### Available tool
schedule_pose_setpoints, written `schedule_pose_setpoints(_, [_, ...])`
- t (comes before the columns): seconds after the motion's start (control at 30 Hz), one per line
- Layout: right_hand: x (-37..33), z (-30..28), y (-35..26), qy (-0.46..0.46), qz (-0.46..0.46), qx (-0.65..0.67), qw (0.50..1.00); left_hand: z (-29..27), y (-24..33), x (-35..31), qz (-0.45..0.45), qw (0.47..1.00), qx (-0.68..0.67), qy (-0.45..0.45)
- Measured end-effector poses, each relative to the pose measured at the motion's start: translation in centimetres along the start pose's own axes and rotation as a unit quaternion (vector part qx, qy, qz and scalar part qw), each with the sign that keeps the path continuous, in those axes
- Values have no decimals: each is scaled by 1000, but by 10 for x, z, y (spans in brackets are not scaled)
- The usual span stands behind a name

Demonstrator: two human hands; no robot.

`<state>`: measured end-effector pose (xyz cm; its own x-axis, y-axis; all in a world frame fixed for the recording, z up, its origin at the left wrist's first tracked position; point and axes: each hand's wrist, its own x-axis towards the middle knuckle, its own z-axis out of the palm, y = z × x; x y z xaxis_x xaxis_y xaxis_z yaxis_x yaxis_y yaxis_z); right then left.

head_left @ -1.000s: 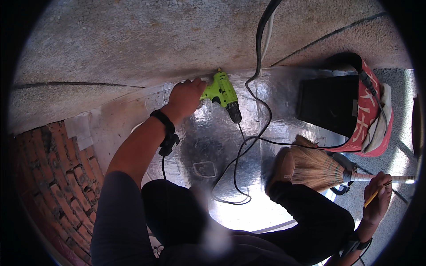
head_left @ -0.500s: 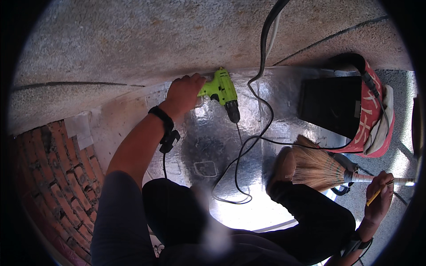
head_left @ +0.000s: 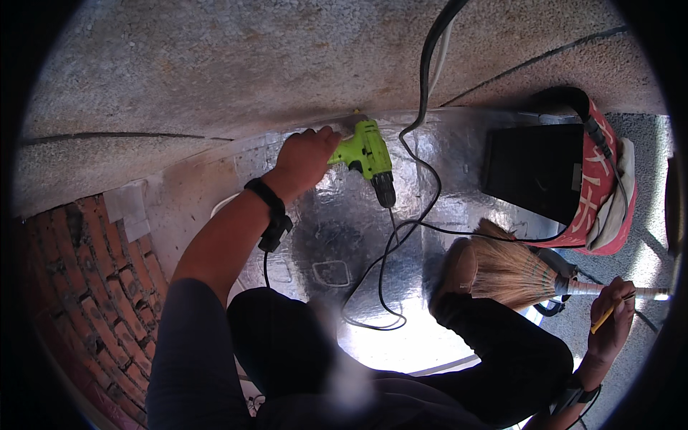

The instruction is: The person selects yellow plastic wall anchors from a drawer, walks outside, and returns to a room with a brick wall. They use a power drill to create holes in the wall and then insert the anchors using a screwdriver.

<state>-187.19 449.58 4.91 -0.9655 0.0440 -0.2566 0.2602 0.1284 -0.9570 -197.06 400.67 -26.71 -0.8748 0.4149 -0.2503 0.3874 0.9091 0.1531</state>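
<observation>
My left hand (head_left: 308, 158) is wrapped around the handle of a lime-green cordless drill (head_left: 371, 147). Its black chuck (head_left: 383, 189) and a thin bit point toward me, above the silvery sheet. A tiny yellow bit of something (head_left: 357, 112) shows at the foot of the wall, just beyond the drill's back end. Off to the right, my right hand (head_left: 610, 319) is closed on a thin yellow stick (head_left: 603, 319), pencil-like, its far end hidden by fingers. The straw broom's handle (head_left: 584, 287) runs beside that hand; whether the hand touches it I cannot tell.
A rough stone wall (head_left: 236, 64) rises ahead. Black cable (head_left: 430, 172) loops over the foil-like sheet (head_left: 330, 236). To the right stand a red bag (head_left: 598, 193) with a black box (head_left: 534, 172) and a straw broom (head_left: 512, 265). Bricks (head_left: 100, 279) lie left.
My left hand has drawn the drill slightly away from the wall, toward me and to the right. My right hand stays in place with the yellow stick.
</observation>
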Motion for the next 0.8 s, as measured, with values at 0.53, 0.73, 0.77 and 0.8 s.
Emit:
schedule_pose_setpoints(0.53, [1,2,-2,-8,-1,0,1000,-5,-10,-2,4,1000,22,14])
schedule_pose_setpoints(0.73, [2,1,1,-12,-9,3,1000,2,-14,-3,-5,1000,11,7])
schedule_pose_setpoints(0.77, [2,1,2,-10,-10,5,1000,4,-14,-3,3,1000,27,1])
schedule_pose_setpoints(0.8, [1,1,2,-5,-10,6,1000,2,-11,-3,13,999,41,-6])
